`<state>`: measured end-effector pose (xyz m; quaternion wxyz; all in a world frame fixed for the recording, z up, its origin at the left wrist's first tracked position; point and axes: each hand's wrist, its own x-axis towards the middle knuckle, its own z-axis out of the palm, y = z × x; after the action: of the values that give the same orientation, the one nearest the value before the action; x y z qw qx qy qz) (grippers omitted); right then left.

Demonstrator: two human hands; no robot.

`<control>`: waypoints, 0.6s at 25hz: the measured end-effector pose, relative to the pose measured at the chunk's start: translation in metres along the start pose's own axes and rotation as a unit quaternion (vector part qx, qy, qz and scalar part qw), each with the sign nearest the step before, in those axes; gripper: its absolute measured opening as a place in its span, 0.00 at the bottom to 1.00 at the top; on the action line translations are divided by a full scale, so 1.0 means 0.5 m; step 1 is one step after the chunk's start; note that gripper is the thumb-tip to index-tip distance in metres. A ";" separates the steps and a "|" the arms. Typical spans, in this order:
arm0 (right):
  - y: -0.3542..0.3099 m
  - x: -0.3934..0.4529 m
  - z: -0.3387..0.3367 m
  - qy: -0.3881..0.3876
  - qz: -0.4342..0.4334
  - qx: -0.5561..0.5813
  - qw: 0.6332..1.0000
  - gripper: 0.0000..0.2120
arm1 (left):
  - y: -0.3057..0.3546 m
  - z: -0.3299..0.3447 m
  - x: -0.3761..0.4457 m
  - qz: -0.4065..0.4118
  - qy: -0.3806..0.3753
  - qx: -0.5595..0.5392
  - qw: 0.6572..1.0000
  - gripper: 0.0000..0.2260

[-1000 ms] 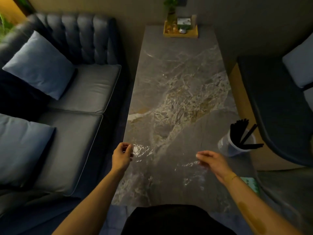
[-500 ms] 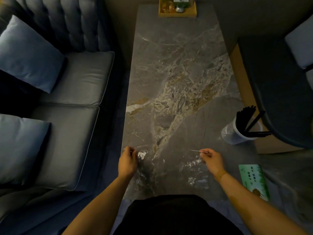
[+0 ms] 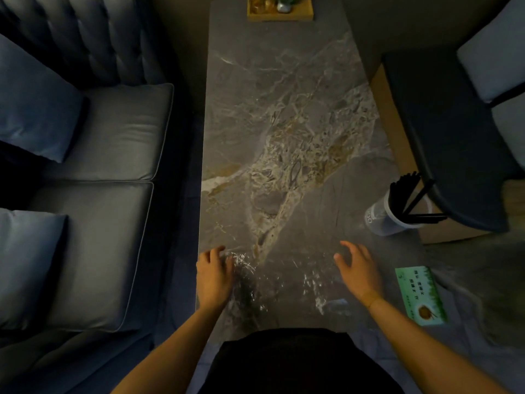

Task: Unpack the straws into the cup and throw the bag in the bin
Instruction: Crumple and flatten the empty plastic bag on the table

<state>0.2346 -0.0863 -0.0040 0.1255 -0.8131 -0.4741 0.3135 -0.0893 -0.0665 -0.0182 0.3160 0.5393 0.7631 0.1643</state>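
Two hands: both low over the table (image 3: 284,109), with the clear bag (image 3: 284,282) spread flat between them.
Left hand (image 3: 214,275): fingers curled at the bag's near-left corner, touching the crinkled film; whether it truly pinches it I cannot tell.
Right hand (image 3: 359,268): fingers spread wide, holding nothing, hovering just past the bag's right edge.
Bag: looks empty, only glints of film show, lying between the two hands and in front of the body.
Cup (image 3: 389,216): beyond the right hand, out toward the table's right edge, upright.
Straws (image 3: 409,199): a black bundle standing in the cup, a few fanned out over the rim.
Bin: not in view from either hand.
Stage: unpacking looks done, I'd say; gathering the bag comes next.
Risk, slip: thin film could slide out of a one-corner pinch, because the right hand has no hold.
Risk, cup: a wide sweep of the right hand could knock the cup, since it sits near the edge with its straws leaning outward.
Risk, card: the green card (image 3: 420,295) right of the right hand could get swept off with the bag.
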 end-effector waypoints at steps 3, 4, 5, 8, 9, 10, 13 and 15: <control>0.030 -0.016 -0.037 0.007 -0.065 -0.100 0.993 0.17 | 0.017 -0.004 -0.002 0.143 -0.037 0.055 0.988 0.14; 0.041 -0.020 -0.053 0.008 -0.080 -0.123 0.989 0.15 | 0.028 -0.004 0.002 0.182 -0.057 0.070 0.979 0.13; 0.052 -0.023 -0.069 0.005 -0.093 -0.143 0.985 0.14 | 0.043 -0.003 0.007 0.212 -0.081 0.082 0.971 0.13; 0.085 -0.024 -0.117 -0.022 -0.120 -0.189 0.974 0.15 | 0.108 0.008 0.021 0.295 -0.178 0.126 0.930 0.12; 0.094 -0.022 -0.130 -0.031 -0.124 -0.199 0.972 0.15 | 0.132 0.015 0.027 0.329 -0.213 0.159 0.906 0.13; 0.108 -0.019 -0.147 -0.036 -0.128 -0.211 0.968 0.16 | 0.163 0.025 0.031 0.359 -0.247 0.197 0.878 0.14; 0.159 -0.003 -0.202 -0.047 -0.133 -0.261 0.955 0.17 | 0.257 0.062 0.034 0.389 -0.295 0.296 0.821 0.17; 0.198 0.013 -0.240 -0.057 -0.120 -0.275 0.952 0.18 | 0.310 0.090 0.034 0.400 -0.290 0.351 0.796 0.19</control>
<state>0.3807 -0.1211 0.0365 -0.0933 -0.7338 -0.6427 0.1992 0.0482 0.0017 0.0346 0.2179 0.8925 0.3579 -0.1667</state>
